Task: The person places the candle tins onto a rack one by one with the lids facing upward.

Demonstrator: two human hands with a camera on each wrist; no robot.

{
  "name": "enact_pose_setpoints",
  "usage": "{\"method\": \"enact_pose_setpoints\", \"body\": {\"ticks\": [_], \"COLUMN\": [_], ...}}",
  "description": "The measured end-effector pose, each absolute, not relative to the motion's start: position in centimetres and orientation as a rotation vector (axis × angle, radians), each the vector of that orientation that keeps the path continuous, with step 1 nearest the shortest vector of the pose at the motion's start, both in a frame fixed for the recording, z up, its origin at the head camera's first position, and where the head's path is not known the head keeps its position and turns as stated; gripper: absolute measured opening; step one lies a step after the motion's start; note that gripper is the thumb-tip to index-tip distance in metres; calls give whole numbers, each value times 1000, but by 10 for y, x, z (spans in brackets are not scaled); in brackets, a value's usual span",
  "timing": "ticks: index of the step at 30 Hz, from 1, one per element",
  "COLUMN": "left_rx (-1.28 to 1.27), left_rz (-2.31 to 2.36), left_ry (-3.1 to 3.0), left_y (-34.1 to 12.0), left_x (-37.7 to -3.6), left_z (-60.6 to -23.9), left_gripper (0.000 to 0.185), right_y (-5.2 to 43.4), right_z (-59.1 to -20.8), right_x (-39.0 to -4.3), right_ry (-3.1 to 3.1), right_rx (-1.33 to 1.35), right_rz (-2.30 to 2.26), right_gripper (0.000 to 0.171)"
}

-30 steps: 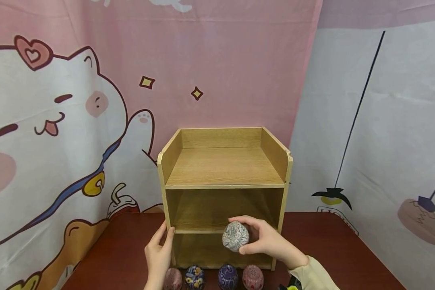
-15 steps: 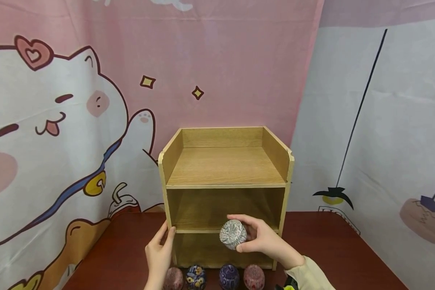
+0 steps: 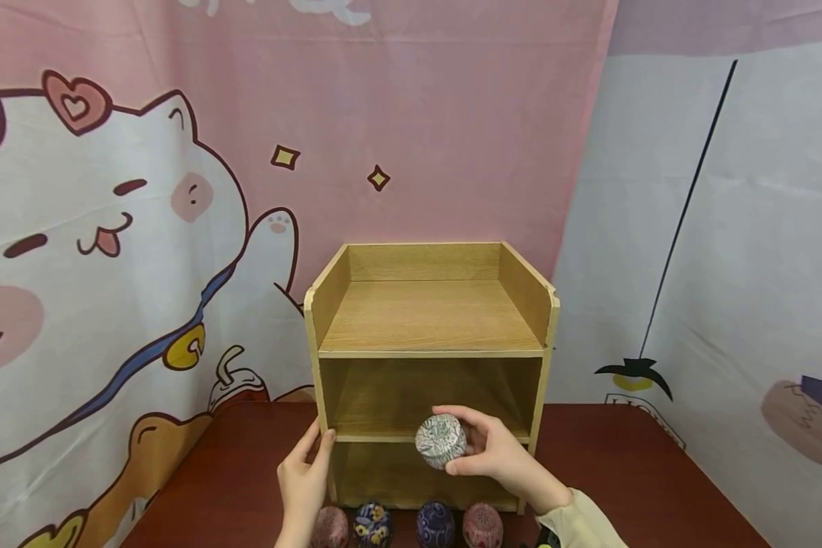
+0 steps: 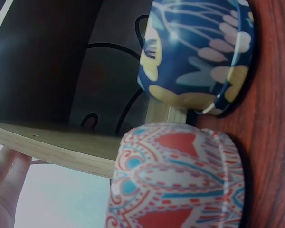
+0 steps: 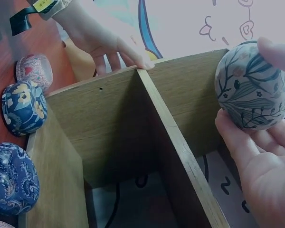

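My right hand (image 3: 496,457) grips a small round tin (image 3: 441,441) with a grey-green leaf print, thumb and fingers on either side of it. It is held up in front of the middle board of a wooden shelf (image 3: 431,320). In the right wrist view the same tin (image 5: 251,88) shows its leafy side. My left hand (image 3: 303,476) holds the shelf's left side panel, thumb at the front edge where the middle board meets it. Its other fingers lie along the outer side, partly hidden by the panel.
On the dark red table (image 3: 610,464) before the shelf stand a pink tin (image 3: 329,527), a navy floral tin (image 3: 373,525), a purple-blue tin (image 3: 435,525) and a red-pink tin (image 3: 482,525). A printed cloth (image 3: 452,137) hangs behind.
The tin in my right hand has shifted slightly left relative to the shelf and tilted a little, then stayed nearly still. My left hand keeps its hold on the panel.
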State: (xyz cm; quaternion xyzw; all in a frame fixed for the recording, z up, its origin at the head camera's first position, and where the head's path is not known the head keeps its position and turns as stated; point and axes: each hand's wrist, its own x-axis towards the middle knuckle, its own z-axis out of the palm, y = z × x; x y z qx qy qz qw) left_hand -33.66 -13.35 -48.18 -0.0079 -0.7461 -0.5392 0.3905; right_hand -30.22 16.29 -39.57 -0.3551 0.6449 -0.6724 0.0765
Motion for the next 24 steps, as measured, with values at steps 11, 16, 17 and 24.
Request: {"method": "enact_pose_setpoints", "body": {"ticks": [11, 16, 17, 24], "left_rx": [-25, -14, -14, -35], "left_rz": [-1395, -1398, -1398, -1383], "left_ry": [-1906, -1913, -1910, -1880], "left_y": [-133, -133, -133, -134], "left_x": [-336, -335, -335, -336], "left_z": [-481, -482, -482, -482], "left_gripper": [36, 36, 36, 35], "right_y": [163, 163, 163, 163], "right_z": [-392, -392, -391, -387], "right_x": [-304, -306, -307, -308], "right_ry": [1965, 1972, 1970, 1975], "right_rx": [-1109, -1105, -1102, -1094], "right_rz": [-2019, -2029, -2033, -2059], "right_gripper": [69, 66, 66, 70]}}
